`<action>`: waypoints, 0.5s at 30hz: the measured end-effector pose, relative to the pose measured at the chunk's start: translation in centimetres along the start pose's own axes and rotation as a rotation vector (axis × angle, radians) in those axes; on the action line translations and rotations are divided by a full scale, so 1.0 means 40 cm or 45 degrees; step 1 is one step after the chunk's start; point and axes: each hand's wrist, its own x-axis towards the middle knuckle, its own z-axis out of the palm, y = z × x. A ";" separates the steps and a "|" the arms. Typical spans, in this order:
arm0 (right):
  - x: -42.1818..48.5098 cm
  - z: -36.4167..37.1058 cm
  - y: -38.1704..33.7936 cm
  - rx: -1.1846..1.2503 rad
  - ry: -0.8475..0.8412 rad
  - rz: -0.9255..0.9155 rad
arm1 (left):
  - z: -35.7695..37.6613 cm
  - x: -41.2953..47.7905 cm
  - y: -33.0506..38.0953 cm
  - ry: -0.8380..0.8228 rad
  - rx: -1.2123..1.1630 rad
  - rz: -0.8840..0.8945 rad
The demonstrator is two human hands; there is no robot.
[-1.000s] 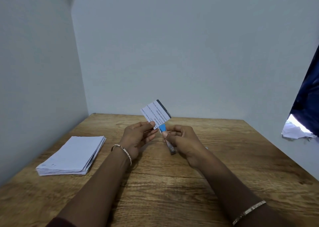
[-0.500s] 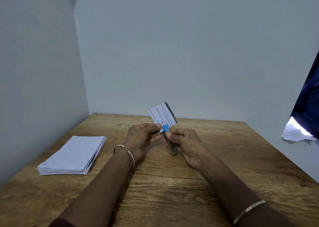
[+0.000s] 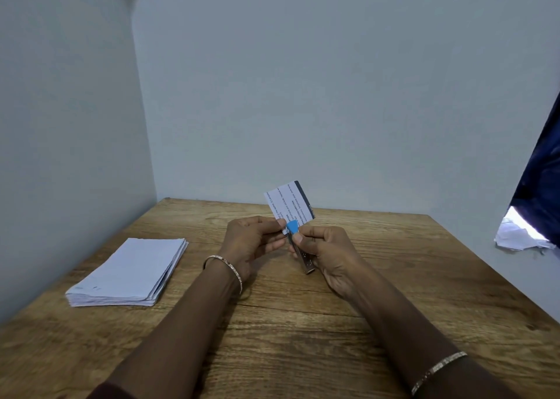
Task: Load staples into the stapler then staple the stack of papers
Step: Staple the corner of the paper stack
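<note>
Head view: left hand point(image 3: 251, 241) still pinches printed card point(image 3: 289, 202); right hand point(image 3: 328, 253) grips stapler point(image 3: 306, 260), shifted rightward.

Soft even light, sharp centre, wide-angle edge distortion

white card point(image 3: 288, 203) held above the hands, rows of small dark print running along it, too small and blurred to read, dark stripe down one edge, no other text, label or number legible anywhere
</note>
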 end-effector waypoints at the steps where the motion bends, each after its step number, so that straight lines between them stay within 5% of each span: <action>1: 0.001 0.003 0.000 -0.008 0.021 0.001 | 0.000 0.000 0.000 -0.002 0.001 -0.003; 9: 0.004 0.022 0.004 -0.107 0.146 -0.028 | -0.007 0.006 -0.005 -0.009 0.034 -0.028; 15: -0.002 0.005 0.002 -0.048 -0.024 0.007 | -0.007 0.006 -0.005 0.025 0.025 -0.018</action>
